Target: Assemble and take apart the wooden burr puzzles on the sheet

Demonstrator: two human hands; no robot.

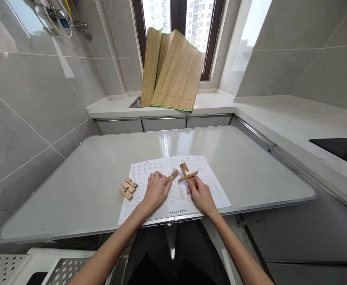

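My left hand (pixel 156 189) has its fingers closed at one end of a notched wooden block (pixel 172 175), low over a printed sheet (pixel 177 206). Thumb and fingers of my right hand (pixel 201 194) pinch a wooden stick (pixel 188 176) that lies crosswise over another wooden piece. Just beyond that stick shows a flat, notched wooden piece (pixel 184 168); whether the two are joined I cannot tell. To the left of my left hand, several notched wooden blocks (pixel 128 189) lie together, partly on the sheet's left edge. The sheet carries small diagrams and text.
A white folding table (pixel 102 166) with a centre seam holds all this. Behind it, a folded bamboo mat (pixel 179 75) leans upright on the white counter (pixel 217 102) before a window. A black cooktop (pixel 342 148) lies at right; a perforated white rack (pixel 4 265) stands lower left.
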